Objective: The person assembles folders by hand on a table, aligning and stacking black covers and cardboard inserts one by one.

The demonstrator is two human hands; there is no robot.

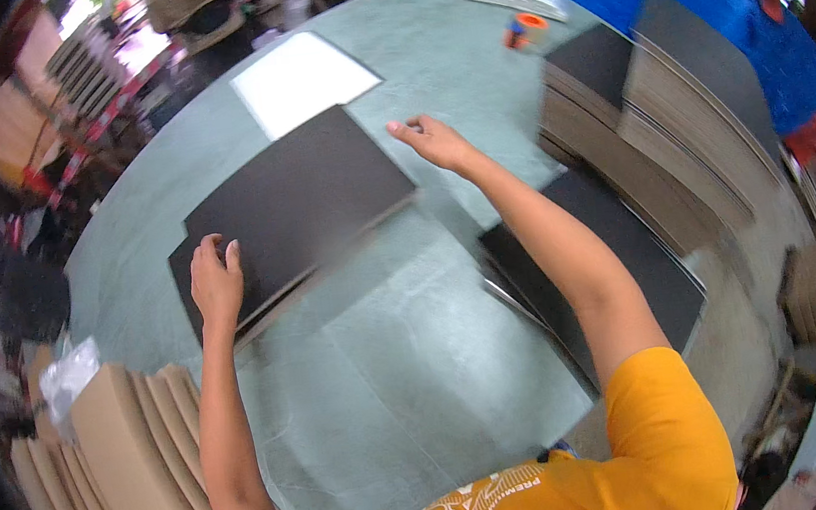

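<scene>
Black panels (294, 182): overlapping pile on the worktop (374, 400), out past the middle; they look stiff and flat, probably light each, smooth enough to slide.
Where to grab: I'd go for the two short ends, palms flat; corners seem easiest to ding.
Left hand (217, 285): loosely bent, thumb apart, over the pile's left end; can't tell if it's touching.
Right hand (432, 141): half-curled just beyond the far right corner, nothing visible in it.
Clear plastic (70, 379): crumpled by the brown cardboard sheets (114, 460); can't tell whether it's a bag or holds anything.
</scene>
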